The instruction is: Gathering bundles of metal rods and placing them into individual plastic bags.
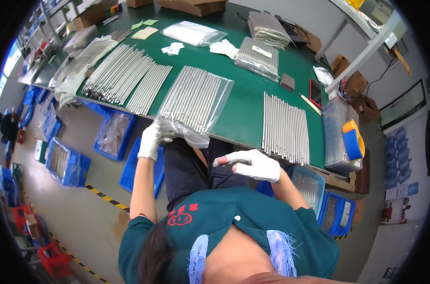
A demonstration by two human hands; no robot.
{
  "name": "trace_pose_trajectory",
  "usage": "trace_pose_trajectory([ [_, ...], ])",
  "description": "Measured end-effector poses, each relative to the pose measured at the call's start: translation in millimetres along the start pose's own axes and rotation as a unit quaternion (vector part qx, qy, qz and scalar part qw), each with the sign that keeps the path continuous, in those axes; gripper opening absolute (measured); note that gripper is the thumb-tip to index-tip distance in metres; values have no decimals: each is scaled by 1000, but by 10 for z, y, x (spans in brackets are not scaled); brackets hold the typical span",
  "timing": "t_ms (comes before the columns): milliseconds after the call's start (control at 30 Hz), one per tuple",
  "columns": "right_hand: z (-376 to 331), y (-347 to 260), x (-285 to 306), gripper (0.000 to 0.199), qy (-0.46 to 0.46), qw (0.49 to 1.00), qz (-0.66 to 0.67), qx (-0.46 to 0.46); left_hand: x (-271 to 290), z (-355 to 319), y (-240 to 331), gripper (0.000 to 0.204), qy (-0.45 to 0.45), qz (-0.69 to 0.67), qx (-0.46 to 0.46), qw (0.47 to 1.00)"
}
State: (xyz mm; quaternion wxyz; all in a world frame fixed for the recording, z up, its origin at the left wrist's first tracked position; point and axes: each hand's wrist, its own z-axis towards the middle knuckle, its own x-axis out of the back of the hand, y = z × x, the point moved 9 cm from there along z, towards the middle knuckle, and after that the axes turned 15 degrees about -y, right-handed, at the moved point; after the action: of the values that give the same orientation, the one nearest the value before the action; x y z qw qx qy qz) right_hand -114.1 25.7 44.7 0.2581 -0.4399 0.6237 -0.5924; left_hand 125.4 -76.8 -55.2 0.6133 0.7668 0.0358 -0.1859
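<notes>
A clear plastic bag (pixel 196 97) filled with a row of thin metal rods lies at the table's near edge, its loose open end hanging over. My left hand (pixel 153 138), in a white glove, has its fingers curled on the bag's lower left corner. Above my lap, my right hand (pixel 256 165) is apart from the bag, its fingers stretched out and nothing in them; its glove leaves some fingertips bare. Loose metal rods (pixel 118 73) lie left of the bag, with a smaller row (pixel 149 89) beside them. Another row of rods (pixel 286 128) lies to the right.
Filled rod bags (pixel 257 59) and a white plastic pack (pixel 192 33) lie at the back of the green table (pixel 243 102). A phone (pixel 315 92), a small dark block (pixel 287 82) and a blue-and-yellow tape roll (pixel 353 139) are at right. Blue bins (pixel 114 135) stand below.
</notes>
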Motion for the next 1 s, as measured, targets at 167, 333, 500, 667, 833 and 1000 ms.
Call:
trace_pose_trajectory([
  [167, -765, 240, 733, 57, 252, 956, -150, -27, 605, -341, -280, 34, 43, 12, -4, 999],
  [333, -1546, 624, 1320, 73, 257, 784, -501, -262, 1213, -804, -57, 50, 172, 0, -40, 984],
  [500, -1501, 737, 1219, 66, 171, 785, -539, -254, 1528, -1007, 498, 51, 210, 84, -70, 972],
  [667, -1066, 661, 1133, 66, 157, 784, -558, -224, 393, -551, 1252, 42, 51, 207, -202, 956],
  [833, -572, 540, 1015, 64, 172, 789, -568, -157, -1805, 212, 932, 35, -233, 471, -135, 840],
  [1000, -692, 341, 1254, 67, 219, 823, -516, -95, -2344, 577, 382, 29, -256, 687, -275, 622],
])
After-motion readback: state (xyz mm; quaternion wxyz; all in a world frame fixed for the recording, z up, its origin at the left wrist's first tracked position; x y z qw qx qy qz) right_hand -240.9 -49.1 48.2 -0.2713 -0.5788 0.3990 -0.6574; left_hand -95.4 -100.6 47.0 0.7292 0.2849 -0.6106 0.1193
